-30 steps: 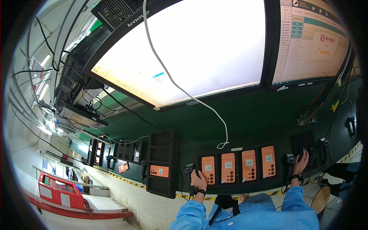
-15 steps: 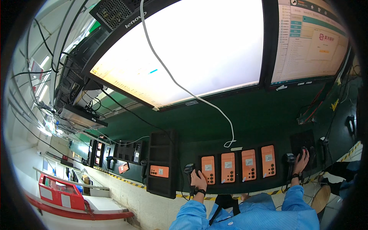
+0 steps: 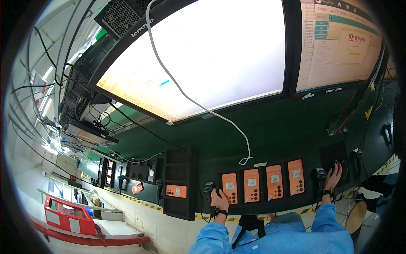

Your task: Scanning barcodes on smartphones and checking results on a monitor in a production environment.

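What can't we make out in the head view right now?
All in the head view:
What lies under the right hand: covered by the hand.
Any grip by the left hand: its back hides the palm.
Screens of the orange phones: hidden, backs face up.
Print on the phones' labels: too small.
Top of the large monitor: cut off by upper edge.

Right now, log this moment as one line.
left hand: beside black handheld scanner and nearest orange rectangular phone | right hand: over black rectangular mat | row: four orange phones, backs up
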Motion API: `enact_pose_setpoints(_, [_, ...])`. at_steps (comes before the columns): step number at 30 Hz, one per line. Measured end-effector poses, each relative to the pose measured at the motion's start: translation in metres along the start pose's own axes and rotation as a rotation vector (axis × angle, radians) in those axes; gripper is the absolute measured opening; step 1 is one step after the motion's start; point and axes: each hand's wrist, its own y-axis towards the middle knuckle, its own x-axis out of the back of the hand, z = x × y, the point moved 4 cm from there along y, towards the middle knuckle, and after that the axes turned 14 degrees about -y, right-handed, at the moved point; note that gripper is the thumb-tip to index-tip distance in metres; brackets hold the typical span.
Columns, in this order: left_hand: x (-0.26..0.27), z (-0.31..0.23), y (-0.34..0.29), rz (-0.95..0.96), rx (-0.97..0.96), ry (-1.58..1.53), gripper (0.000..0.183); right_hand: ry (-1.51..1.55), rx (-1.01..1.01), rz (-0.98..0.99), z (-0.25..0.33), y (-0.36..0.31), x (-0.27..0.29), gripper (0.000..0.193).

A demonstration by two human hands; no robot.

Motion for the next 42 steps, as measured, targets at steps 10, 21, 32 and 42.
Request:
enact_pose_setpoints(10, [0.001, -0.0011, 0.0003, -0.003, -0.008, 0.003, 0.042, -0.021, -0.033, 0.038, 0.0005, 0.0003, -0.0009, 0.037])
enact_pose_setpoints(21, [0.0021, 0.0, -0.0004, 0.014, 0.016, 0.003, 0.042, 0.07, 0.063, 0.066, 0.0007, -0.0001, -0.005, 0.039])
enact_pose_setpoints(32, [0.0008, 0.0023, -0.0002, 0.006, -0.004, -0.013, 0.042, 0.076, 0.085, 0.078, 0.0022, 0.0007, -0.0061, 0.039])
enact_pose_setpoints(42, [0.0014, 0.0018, 0.0007, 0.012, -0.009, -0.033, 0.042, 0.069, 0.106, 0.052, 0.0029, 0.001, -0.0054, 0.037])
